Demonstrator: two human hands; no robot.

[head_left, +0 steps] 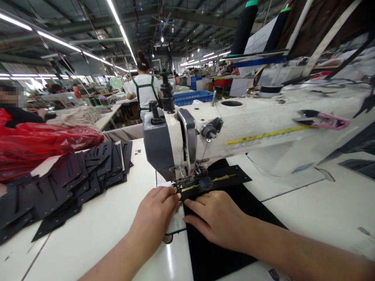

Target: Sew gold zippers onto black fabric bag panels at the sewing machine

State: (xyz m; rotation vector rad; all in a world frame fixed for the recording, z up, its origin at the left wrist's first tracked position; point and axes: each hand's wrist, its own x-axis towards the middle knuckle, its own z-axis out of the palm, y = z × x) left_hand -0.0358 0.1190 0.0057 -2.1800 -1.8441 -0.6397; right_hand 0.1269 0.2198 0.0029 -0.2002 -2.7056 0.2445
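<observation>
A black fabric panel (pixel 215 257) lies under the head of a white sewing machine (pixel 218 136). Across it lies a black strip with a gold-toothed zipper (pixel 190 188), which passes beneath the presser foot (pixel 181 183). My left hand (pixel 158 208) is closed, its fingertips pressing the strip's near left edge close beside the foot. On the panel, just right of the needle area, rests my right hand (pixel 218 216), fingers curled, index fingertip and thumb at the near edge of the work. The needle tip is hard to make out.
Many dark slotted pieces (pixel 63 181) are piled on the left of the white table (pixel 114 238), beside a red plastic bag (pixel 49 146). Thread snips (pixel 325 119) rest on the machine arm. Behind stand a blue basket (pixel 193 97) and a person in a white shirt (pixel 145 91).
</observation>
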